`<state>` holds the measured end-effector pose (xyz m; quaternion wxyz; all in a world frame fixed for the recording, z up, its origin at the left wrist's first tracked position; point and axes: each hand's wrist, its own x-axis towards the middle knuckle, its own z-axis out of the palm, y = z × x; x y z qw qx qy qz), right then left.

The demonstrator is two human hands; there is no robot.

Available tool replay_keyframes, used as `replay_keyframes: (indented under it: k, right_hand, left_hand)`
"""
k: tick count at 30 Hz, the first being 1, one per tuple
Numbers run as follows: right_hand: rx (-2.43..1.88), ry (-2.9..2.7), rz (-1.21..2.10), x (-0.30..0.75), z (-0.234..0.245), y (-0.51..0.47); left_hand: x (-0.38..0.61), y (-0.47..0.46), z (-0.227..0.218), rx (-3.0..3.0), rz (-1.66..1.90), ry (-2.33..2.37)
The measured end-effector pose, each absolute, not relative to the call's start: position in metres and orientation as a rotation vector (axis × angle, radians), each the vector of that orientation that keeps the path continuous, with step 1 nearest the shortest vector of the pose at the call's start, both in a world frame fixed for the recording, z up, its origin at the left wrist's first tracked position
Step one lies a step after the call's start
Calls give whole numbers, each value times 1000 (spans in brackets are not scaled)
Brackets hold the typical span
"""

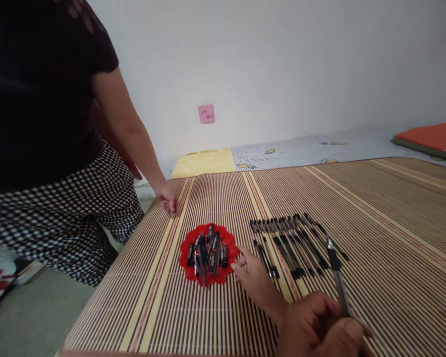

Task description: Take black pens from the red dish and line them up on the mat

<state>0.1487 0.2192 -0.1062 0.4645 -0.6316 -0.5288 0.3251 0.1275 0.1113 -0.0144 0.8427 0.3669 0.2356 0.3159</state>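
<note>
A red scalloped plate (pixel 191 270) holds a pile of black and clear pens (pixel 208 253). My right hand (pixel 254 277) reaches across to its right edge, with thumb and index finger at the rim and the other fingers curled. Close to the camera, my left hand (pixel 315 325) is closed around a pen (pixel 336 270), which stands up at a slant with its dark grip and metal tip upward. Beyond my hands, a row of black pens (pixel 297 248) lies side by side on the striped mat. My right forearm is partly hidden behind my left hand.
Another person in a black top (pixel 40 89) stands at the left, their hand (pixel 168 199) over the edge of the striped mat (pixel 208 327). A pink note (pixel 206 113) is on the wall. Orange folded cloth (pixel 431 135) lies at the far right.
</note>
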Motion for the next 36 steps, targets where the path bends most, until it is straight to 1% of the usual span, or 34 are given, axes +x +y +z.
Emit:
replay_keyframes:
  k: [3,7,13,19,23,30,33,36]
  right_hand:
    - [-1545,-1291,853,166,-94,217]
    - [-1482,-1075,916,204,-78,206]
    - [-1202,-795,1045,234,-55,186]
    - [-996,-681,1136,235,-54,192]
    - [-992,-650,1103,245,-54,191]
    - [-926,-592,1110,259,-47,185]
    - [-886,-493,1122,255,-47,187]
    - [-853,-441,1206,241,-53,189]
  left_hand:
    - [114,139,-11,835,555,465]
    - [100,175,-14,772,699,518]
    - [92,189,-26,811,707,568]
    - [96,193,-43,861,683,689]
    - [103,193,-51,921,701,815]
    - [102,193,-50,1212,983,939]
    - [102,192,-50,1050,1158,944]
    - [105,194,-50,892,1240,818]
